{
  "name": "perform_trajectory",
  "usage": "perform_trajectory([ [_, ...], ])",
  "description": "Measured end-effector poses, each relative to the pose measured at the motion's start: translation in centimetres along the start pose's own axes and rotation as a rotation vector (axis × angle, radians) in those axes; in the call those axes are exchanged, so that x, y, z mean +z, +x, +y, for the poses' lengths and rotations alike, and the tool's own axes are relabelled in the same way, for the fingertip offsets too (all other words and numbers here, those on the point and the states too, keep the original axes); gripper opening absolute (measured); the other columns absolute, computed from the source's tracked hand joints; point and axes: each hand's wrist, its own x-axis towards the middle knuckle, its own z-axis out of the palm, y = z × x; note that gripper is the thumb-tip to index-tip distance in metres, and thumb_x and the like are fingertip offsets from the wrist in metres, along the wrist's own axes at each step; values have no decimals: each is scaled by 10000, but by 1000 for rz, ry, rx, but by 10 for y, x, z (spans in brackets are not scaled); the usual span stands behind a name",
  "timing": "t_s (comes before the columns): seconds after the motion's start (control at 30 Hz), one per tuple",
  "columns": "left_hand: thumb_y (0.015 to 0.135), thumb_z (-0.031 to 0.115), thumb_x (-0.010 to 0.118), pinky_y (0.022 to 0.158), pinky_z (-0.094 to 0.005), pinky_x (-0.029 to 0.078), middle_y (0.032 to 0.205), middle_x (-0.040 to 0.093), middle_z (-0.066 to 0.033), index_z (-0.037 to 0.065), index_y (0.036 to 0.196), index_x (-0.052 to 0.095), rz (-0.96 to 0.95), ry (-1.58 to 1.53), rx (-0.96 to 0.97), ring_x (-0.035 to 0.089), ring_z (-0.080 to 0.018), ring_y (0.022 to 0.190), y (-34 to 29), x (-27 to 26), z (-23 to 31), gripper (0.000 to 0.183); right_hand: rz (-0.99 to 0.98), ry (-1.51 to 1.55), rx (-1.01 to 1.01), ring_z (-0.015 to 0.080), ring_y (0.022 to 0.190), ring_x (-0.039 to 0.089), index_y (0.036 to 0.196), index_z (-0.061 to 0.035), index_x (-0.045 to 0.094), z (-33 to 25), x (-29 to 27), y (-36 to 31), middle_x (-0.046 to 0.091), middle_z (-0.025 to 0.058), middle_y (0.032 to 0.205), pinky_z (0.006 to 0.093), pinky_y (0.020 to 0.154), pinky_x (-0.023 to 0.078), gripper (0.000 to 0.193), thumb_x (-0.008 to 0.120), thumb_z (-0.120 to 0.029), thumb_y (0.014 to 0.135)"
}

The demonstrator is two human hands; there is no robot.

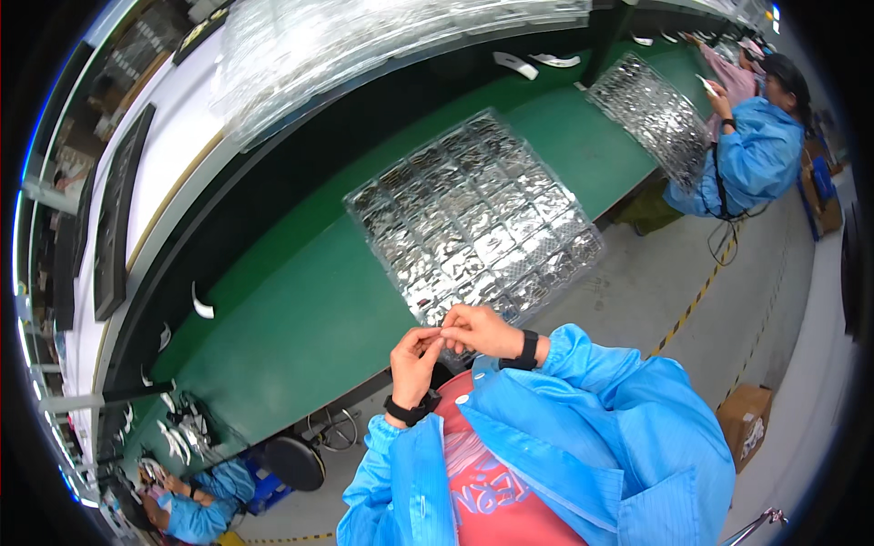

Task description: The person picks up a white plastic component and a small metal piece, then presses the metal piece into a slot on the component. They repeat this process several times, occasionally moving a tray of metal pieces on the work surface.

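My left hand (415, 360) and my right hand (477, 331) meet in front of my chest, at the near edge of a large clear plastic tray (583, 238). The fingers of both hands are pinched together around something too small to make out. Rows of square pockets divide the tray, and shiny silver pieces (496, 244) fill them. It lies on a green worktable (300, 350), its near corner just beyond my fingertips. Each of my wrists wears a black band.
A second tray of silver pieces (651, 114) lies farther right, beside a co-worker in blue (760, 150). Another co-worker (205, 505) sits at lower left near a round stool (293, 464). White curved parts (202, 302) lie along the table's back. Stacked clear trays (364, 45) fill the shelf above.
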Motion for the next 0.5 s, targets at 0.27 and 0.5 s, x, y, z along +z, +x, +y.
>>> perform_trajectory([
  [0.27,888,24,621,720,-242,524,887,663,-68,-44,978,622,0,-94,-113,645,-123,793,3,-8,-6,112,-12,26,30,131,688,659,1023,26,589,7,-15,-3,679,89,786,251,589,524,140,559,-69,925],
  [0.5,794,17,658,691,-318,508,887,625,-104,-10,997,627,-21,636,94,632,-220,760,12,-27,-60,208,227,-505,46,179,645,669,896,-12,630,81,-79,1,671,92,711,312,594,509,128,586,-132,891],
])
